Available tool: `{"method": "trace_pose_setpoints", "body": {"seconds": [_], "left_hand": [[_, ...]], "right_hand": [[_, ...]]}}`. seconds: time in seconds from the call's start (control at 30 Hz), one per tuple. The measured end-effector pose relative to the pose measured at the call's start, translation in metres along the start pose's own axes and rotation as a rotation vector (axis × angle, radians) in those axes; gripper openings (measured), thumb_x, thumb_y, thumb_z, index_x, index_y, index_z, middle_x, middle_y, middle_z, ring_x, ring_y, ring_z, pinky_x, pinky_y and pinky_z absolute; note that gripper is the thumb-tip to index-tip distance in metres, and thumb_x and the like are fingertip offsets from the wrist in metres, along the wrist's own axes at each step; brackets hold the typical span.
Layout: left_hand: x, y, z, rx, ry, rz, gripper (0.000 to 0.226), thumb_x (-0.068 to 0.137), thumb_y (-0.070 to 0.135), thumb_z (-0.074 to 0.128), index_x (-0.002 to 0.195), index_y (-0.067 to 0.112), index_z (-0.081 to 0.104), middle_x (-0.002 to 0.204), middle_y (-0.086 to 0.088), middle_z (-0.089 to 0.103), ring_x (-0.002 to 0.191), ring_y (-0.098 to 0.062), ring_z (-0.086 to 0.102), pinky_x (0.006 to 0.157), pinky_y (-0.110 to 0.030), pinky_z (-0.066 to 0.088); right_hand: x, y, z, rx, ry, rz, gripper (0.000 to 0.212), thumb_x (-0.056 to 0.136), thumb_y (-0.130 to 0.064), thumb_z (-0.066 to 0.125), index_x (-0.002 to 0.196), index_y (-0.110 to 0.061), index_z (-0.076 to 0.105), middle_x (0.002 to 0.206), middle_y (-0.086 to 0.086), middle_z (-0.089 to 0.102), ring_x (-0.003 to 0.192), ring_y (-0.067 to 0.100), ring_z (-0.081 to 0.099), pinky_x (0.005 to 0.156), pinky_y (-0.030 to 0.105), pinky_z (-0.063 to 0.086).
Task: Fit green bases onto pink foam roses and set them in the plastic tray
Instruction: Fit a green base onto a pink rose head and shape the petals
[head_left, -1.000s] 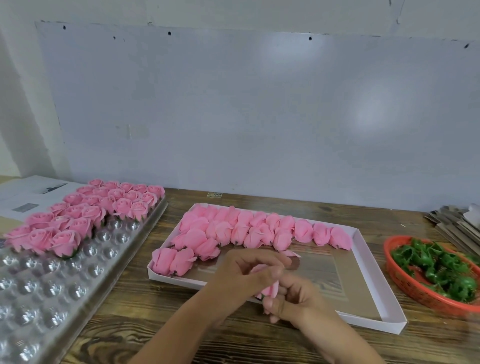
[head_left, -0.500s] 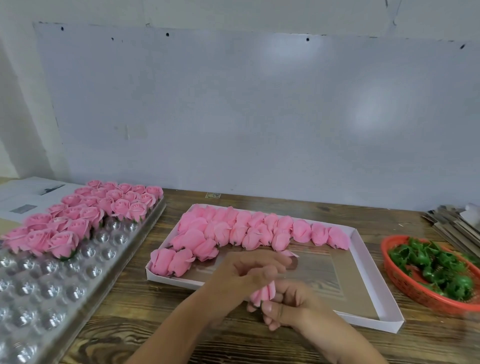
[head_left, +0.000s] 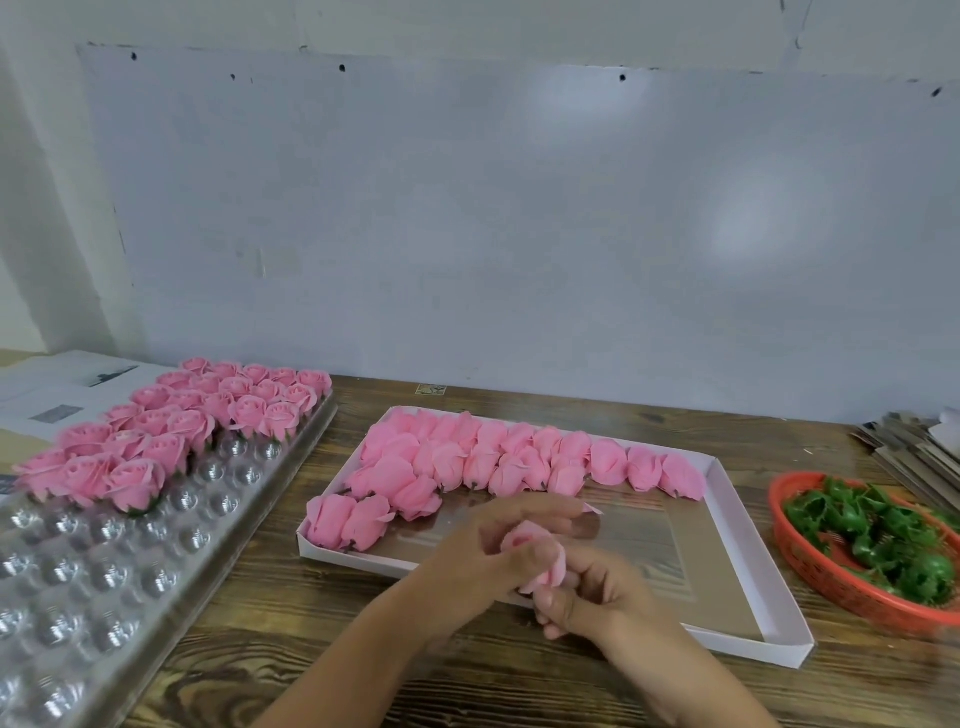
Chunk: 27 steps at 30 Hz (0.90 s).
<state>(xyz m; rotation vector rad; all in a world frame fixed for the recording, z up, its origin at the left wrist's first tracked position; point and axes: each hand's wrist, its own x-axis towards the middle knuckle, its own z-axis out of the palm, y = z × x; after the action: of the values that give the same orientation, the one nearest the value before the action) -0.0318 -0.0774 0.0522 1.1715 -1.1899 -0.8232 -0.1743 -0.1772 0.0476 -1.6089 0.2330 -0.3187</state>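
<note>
Two hands meet over the near-middle of the wooden worktop (head_left: 519, 691), both on one pink foam rose (head_left: 535, 551). Left hand (head_left: 483, 561) comes in from the near edge, fingers curled over the top and left side of the bloom, gripping it. Right hand (head_left: 597, 597) sits just right of and below it, fingers curled round the underside of the rose; cannot tell whether a green base is on it, the underside is hidden. The held rose hangs over the near rim of the white cardboard box (head_left: 737, 525), which lies mid-worktop. Loose pink roses (head_left: 488, 462) lie on their sides in that box, packed along its far edge and down its left corner; the right and near parts of the box floor are bare.

Clear plastic tray (head_left: 104, 566) with rows of round cups runs along the left edge of the worktop. Finished roses (head_left: 171, 426) stand upright in its far cups, blooms up, touching one another; near cups hold nothing.

Orange basket (head_left: 810, 561) at the right edge holds a heap of green bases (head_left: 883, 540). Behind it, at the far right corner, a stack of flat grey card pieces (head_left: 914, 441). Printed paper sheets (head_left: 57, 384) lie beyond the tray at the far left corner.
</note>
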Motion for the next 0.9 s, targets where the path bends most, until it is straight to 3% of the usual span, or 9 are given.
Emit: {"method": "trace_pose_setpoints", "body": {"seconds": [0.13,0.2,0.27,0.33,0.4,0.53,0.7,0.8,0.9], "left_hand": [[-0.001,-0.004,0.004,-0.017,0.014,0.01,0.025,0.088,0.057,0.069,0.091,0.034,0.079,0.109,-0.013,0.072,0.094,-0.029,0.066,0.078,-0.031,0.054],[0.0,-0.007,0.006,-0.01,-0.04,0.026,0.017,0.093,0.047,0.069,0.088,0.034,0.079,0.101,-0.012,0.073,0.091,-0.043,0.066,0.075,-0.03,0.055],[0.001,-0.008,0.005,0.019,-0.07,0.018,0.012,0.092,0.042,0.072,0.095,0.032,0.079,0.11,-0.004,0.074,0.096,-0.037,0.068,0.081,-0.03,0.055],[0.002,-0.009,0.004,0.067,-0.067,-0.038,0.029,0.084,0.043,0.08,0.11,0.029,0.076,0.117,0.005,0.072,0.099,-0.016,0.07,0.085,-0.03,0.053],[0.001,-0.012,0.002,0.078,-0.064,-0.112,0.05,0.075,0.044,0.088,0.12,0.033,0.069,0.104,0.005,0.074,0.088,-0.01,0.068,0.083,-0.031,0.053],[0.0,-0.008,-0.001,-0.021,-0.076,-0.094,0.06,0.074,0.041,0.089,0.128,0.039,0.064,0.104,-0.003,0.073,0.091,-0.018,0.068,0.086,-0.033,0.055],[0.0,-0.005,0.0,-0.002,0.027,0.012,0.032,0.089,0.061,0.065,0.103,0.035,0.077,0.113,-0.019,0.069,0.094,-0.042,0.064,0.085,-0.034,0.052],[0.0,-0.009,0.004,0.02,-0.033,0.007,0.018,0.092,0.047,0.069,0.093,0.032,0.078,0.112,-0.016,0.071,0.082,-0.021,0.07,0.071,-0.028,0.055],[0.001,-0.012,0.004,0.001,-0.078,-0.027,0.02,0.088,0.036,0.078,0.105,0.025,0.075,0.095,-0.013,0.073,0.065,-0.012,0.065,0.063,-0.024,0.052]], "right_hand": [[-0.001,0.0,0.003,-0.014,-0.03,0.013,0.018,0.086,-0.02,0.064,0.092,-0.032,0.076,0.075,-0.009,0.065,0.073,0.006,0.056,0.069,0.022,0.051],[-0.001,0.001,0.001,-0.017,-0.012,0.03,0.008,0.083,-0.02,0.067,0.085,-0.018,0.075,0.071,-0.005,0.062,0.074,0.01,0.057,0.069,0.023,0.052],[-0.001,0.004,0.0,-0.013,0.01,0.026,0.019,0.08,-0.015,0.068,0.097,-0.007,0.072,0.077,0.002,0.064,0.077,0.015,0.059,0.069,0.023,0.053],[0.0,0.006,0.002,-0.002,0.033,0.007,0.037,0.077,-0.007,0.064,0.108,-0.022,0.074,0.088,0.003,0.071,0.081,0.014,0.063,0.069,0.023,0.053],[0.001,0.004,0.004,0.009,0.061,-0.009,0.038,0.071,-0.008,0.064,0.098,-0.031,0.078,0.092,0.001,0.076,0.079,0.009,0.067,0.067,0.021,0.054],[0.0,0.001,0.003,0.027,0.05,-0.041,0.024,0.074,-0.014,0.069,0.094,-0.022,0.077,0.077,-0.001,0.072,0.069,0.005,0.061,0.063,0.019,0.05],[0.0,0.003,0.005,0.002,0.015,0.014,0.015,0.082,-0.019,0.067,0.089,-0.026,0.077,0.071,-0.003,0.064,0.069,0.01,0.058,0.064,0.023,0.05],[0.001,0.006,0.004,0.023,0.004,0.029,0.015,0.081,-0.017,0.067,0.083,-0.028,0.077,0.07,-0.003,0.066,0.069,0.01,0.061,0.065,0.023,0.052],[0.001,0.007,0.003,0.067,0.038,0.044,0.025,0.073,-0.012,0.068,0.091,-0.025,0.079,0.07,0.004,0.068,0.069,0.013,0.063,0.063,0.023,0.053]]}}
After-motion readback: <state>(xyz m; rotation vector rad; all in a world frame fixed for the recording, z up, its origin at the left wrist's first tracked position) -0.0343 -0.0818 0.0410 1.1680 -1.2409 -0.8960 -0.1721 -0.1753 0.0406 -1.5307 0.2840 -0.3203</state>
